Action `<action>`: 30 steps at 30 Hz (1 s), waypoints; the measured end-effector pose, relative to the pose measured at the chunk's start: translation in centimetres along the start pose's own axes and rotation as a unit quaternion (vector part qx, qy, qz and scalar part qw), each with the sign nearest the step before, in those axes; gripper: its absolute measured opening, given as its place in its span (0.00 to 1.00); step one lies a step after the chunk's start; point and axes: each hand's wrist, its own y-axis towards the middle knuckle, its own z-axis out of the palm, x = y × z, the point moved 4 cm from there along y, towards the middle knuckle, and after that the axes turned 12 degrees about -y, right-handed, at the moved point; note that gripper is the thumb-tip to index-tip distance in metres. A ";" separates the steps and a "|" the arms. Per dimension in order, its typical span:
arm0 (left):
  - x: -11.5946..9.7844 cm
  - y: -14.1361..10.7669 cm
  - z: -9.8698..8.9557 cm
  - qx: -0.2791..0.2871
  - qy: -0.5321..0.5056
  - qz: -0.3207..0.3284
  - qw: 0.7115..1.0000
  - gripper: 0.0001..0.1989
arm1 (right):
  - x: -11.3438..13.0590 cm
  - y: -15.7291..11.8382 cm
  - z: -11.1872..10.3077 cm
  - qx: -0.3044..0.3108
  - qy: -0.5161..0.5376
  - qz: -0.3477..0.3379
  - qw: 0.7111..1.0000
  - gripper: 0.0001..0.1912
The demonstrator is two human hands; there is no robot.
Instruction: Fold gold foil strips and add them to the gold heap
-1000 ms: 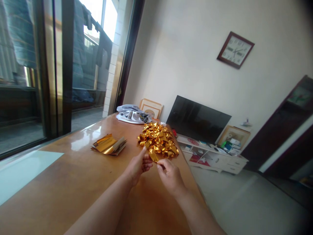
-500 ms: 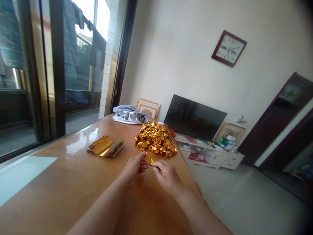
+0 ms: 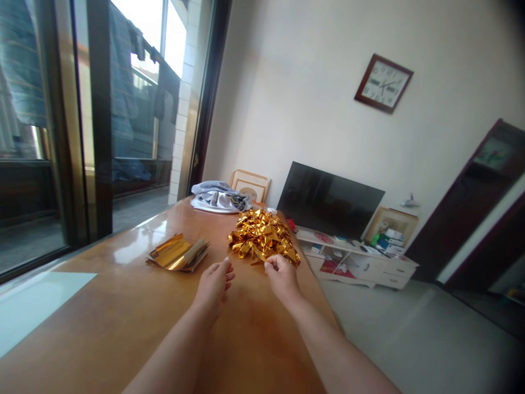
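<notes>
A heap of small folded gold foil pieces (image 3: pixel 262 238) lies on the wooden table (image 3: pixel 123 295). My right hand (image 3: pixel 282 276) is at the heap's near edge, fingers bunched against the foil; I cannot tell whether they hold a piece. My left hand (image 3: pixel 214 287) is just left of the heap and slightly nearer me, its fingers drawn together with no foil showing in them. Further left, a small stack of flat gold foil sheets with a paper backing (image 3: pixel 177 253) lies on the table, untouched by either hand.
A folded grey and white cloth (image 3: pixel 219 198) lies at the table's far end, near a framed picture (image 3: pixel 250 186). A white sheet (image 3: pixel 36 306) covers the table's left part. Right of the table are a flat-screen TV (image 3: pixel 330 200) and a white cabinet (image 3: pixel 356 268).
The gold piece held between my hands is no longer visible. My hands have moved apart and forward, with the right one now at the heap's near edge.
</notes>
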 end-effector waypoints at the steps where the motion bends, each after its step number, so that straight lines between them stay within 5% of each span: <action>1: 0.0 0.1 -0.1 -0.009 -0.006 -0.001 1.000 0.25 | -0.5 0.7 0.3 -0.008 -0.014 0.006 1.000 0.08; 17: -0.4 0.0 -0.1 -0.033 -0.008 -0.011 0.999 0.18 | -1.2 10.3 5.1 -0.043 -0.084 -0.009 0.996 0.09; 25: -0.8 -0.3 -0.1 -0.032 -0.010 -0.011 0.999 0.20 | -1.4 12.7 7.0 -0.039 -0.088 0.002 0.995 0.11; 30: -0.9 -0.2 -0.3 -0.043 -0.015 -0.006 0.999 0.18 | -1.8 11.8 6.6 -0.025 -0.065 0.015 0.997 0.12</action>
